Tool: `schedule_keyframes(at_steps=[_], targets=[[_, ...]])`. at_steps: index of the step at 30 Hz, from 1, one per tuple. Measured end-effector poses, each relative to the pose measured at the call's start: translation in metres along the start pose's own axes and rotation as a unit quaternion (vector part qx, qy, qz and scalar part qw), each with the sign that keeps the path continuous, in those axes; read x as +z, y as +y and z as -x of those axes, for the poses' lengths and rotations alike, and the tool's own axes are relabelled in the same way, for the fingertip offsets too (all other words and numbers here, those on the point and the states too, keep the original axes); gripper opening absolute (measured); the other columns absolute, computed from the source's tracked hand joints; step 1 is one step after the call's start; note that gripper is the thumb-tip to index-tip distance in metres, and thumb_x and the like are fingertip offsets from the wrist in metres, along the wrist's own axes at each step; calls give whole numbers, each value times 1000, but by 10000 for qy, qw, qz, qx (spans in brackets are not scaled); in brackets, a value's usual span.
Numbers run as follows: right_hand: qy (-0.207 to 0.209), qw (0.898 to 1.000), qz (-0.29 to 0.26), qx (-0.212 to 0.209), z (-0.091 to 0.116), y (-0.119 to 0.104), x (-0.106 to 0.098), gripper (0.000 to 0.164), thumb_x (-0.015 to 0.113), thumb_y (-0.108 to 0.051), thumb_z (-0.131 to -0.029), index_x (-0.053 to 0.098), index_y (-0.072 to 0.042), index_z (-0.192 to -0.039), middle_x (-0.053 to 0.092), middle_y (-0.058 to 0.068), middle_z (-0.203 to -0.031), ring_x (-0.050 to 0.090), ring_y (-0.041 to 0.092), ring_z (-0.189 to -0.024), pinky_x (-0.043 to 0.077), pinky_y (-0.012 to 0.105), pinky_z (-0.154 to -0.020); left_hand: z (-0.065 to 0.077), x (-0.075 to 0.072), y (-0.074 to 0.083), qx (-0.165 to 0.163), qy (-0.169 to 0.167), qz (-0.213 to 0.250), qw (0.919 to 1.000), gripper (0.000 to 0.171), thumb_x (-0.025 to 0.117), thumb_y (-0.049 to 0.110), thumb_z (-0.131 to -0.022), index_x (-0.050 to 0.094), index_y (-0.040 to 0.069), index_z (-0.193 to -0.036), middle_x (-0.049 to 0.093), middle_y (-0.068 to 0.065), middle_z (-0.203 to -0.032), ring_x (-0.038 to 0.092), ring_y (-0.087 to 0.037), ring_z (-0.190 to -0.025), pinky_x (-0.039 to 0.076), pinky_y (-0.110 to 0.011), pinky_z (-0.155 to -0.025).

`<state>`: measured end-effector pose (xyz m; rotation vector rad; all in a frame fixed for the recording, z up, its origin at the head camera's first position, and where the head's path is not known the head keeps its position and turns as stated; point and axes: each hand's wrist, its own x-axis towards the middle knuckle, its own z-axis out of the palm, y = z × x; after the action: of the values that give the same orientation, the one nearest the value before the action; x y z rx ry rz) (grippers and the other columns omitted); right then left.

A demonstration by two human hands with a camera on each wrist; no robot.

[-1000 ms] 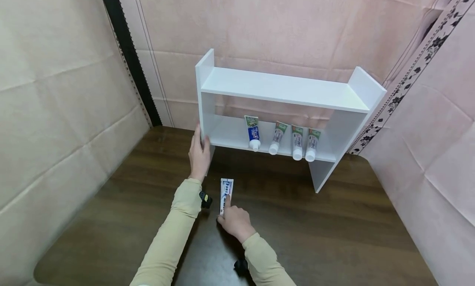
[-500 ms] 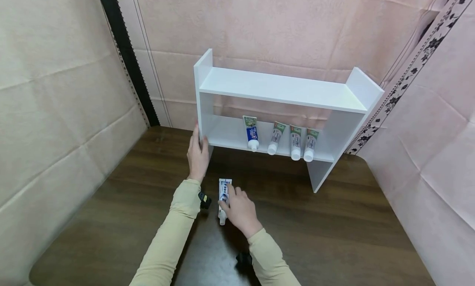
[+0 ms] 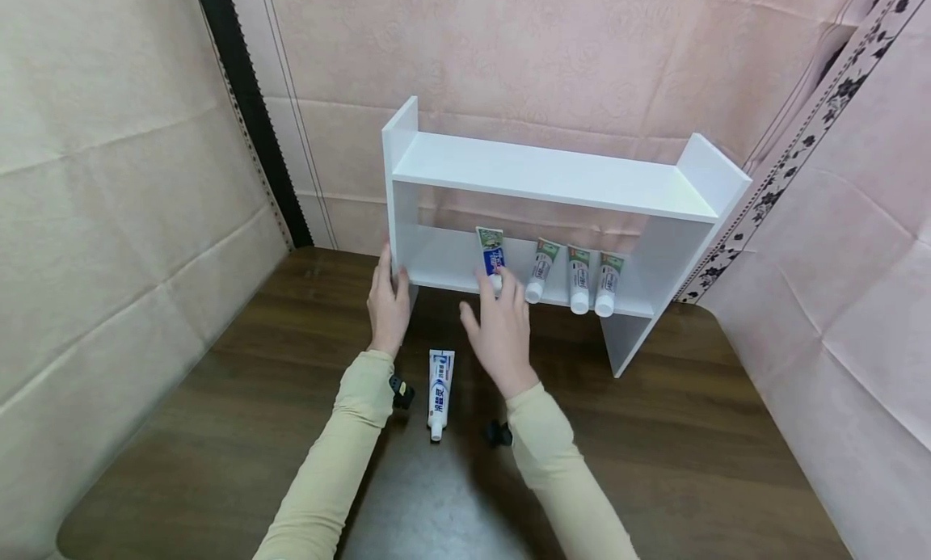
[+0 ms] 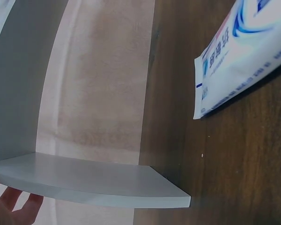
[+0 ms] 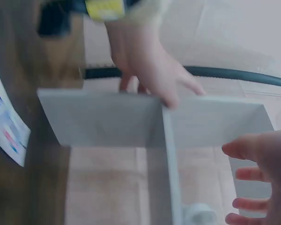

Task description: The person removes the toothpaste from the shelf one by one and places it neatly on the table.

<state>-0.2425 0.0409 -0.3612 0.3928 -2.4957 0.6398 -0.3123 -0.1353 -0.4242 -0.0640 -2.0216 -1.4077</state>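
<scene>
My left hand (image 3: 388,305) holds the left side panel of a small white shelf (image 3: 553,172). Its fingers lie along the outer face, the thumb at the front edge. Fingertips (image 4: 25,208) show past the panel in the left wrist view. My right hand (image 3: 502,334), fingers spread, is at the front of the lower board, right by a blue and green toothpaste tube (image 3: 492,249) and partly covering its cap. A white cap (image 5: 199,214) shows beside those fingers in the right wrist view. On the table, a white toothpaste tube (image 3: 440,390) with blue lettering lies between my forearms.
Three more toothpaste tubes, including a grey and green one (image 3: 544,269), lean in a row on the lower board, caps over its front edge. The shelf stands on a dark wooden table (image 3: 698,439). Pale cloth walls (image 3: 131,180) enclose the table at the back and sides.
My right hand has left the white toothpaste tube on the table and moved up and forward to the blue and green tube. The left hand stays on the side panel.
</scene>
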Motion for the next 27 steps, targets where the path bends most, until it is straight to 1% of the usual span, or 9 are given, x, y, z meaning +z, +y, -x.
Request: schedule_keyframes(at_steps=[3,6,8,11,15,17,20,22,27], targets=[[-35,9998,206,-1,-27,6,-2,53,65,-26,-93,47,-9,-140,45,19,-137,43,34,-123,42,47,-95,-1,0,1,-8,5,17,10000,53,42,29,-104,24,36,-153,47,-12,-144,53,-32,-125,48,-55,-95],[-351,9980,512,69,-50,13,0,53,60,-27,-95,45,-8,-142,46,20,-137,45,37,-123,40,50,-96,-2,1,0,1,19,42,10000,53,42,29,-104,24,36,-153,47,-12,-144,53,-32,-125,48,-55,-94],[-599,9960,652,143,-61,17,3,53,57,-27,-96,43,-7,-144,47,22,-138,44,40,-125,39,53,-100,-2,2,-1,3,36,59,10000,53,42,29,-104,25,35,-153,47,-12,-143,53,-32,-124,48,-54,-94],[-886,9921,873,189,-71,22,8,54,55,-27,-97,42,-6,-145,46,27,-137,44,44,-126,39,56,-101,0,3,-3,-8,66,56,10000,53,43,29,-104,26,32,-154,48,-12,-142,54,-32,-123,49,-55,-93],[-1153,9857,1215,163,-74,25,16,50,53,-27,-98,46,-3,-141,45,30,-135,46,44,-123,42,54,-98,2,4,-6,-67,75,14,9999,53,43,30,-104,25,36,-153,49,-13,-141,55,-32,-121,49,-54,-93],[-1096,9856,1285,126,-74,26,18,44,52,-25,-98,51,-2,-136,45,30,-135,48,44,-119,44,54,-96,3,4,-6,-79,81,11,9999,53,43,30,-103,24,39,-153,50,-13,-140,56,-32,-120,50,-54,-92],[-828,9895,1173,164,-75,26,19,38,54,-20,-97,55,0,-130,47,30,-131,51,43,-114,46,53,-93,3,4,-6,-56,58,35,10000,53,43,29,-103,25,41,-152,49,-14,-140,55,-33,-122,50,-54,-93],[-653,9920,1061,217,-76,26,20,37,55,-17,-97,55,2,-128,48,29,-129,52,42,-112,47,53,-92,2,4,-6,-40,51,36,10000,53,43,29,-103,25,41,-152,49,-13,-140,55,-32,-123,50,-54,-94],[-558,9919,1115,232,-73,26,24,41,54,-14,-95,52,8,-130,49,30,-124,53,42,-108,49,49,-90,-1,4,-5,-4,99,24,9999,53,44,27,-103,26,38,-152,49,-13,-140,55,-32,-122,50,-54,-93]])
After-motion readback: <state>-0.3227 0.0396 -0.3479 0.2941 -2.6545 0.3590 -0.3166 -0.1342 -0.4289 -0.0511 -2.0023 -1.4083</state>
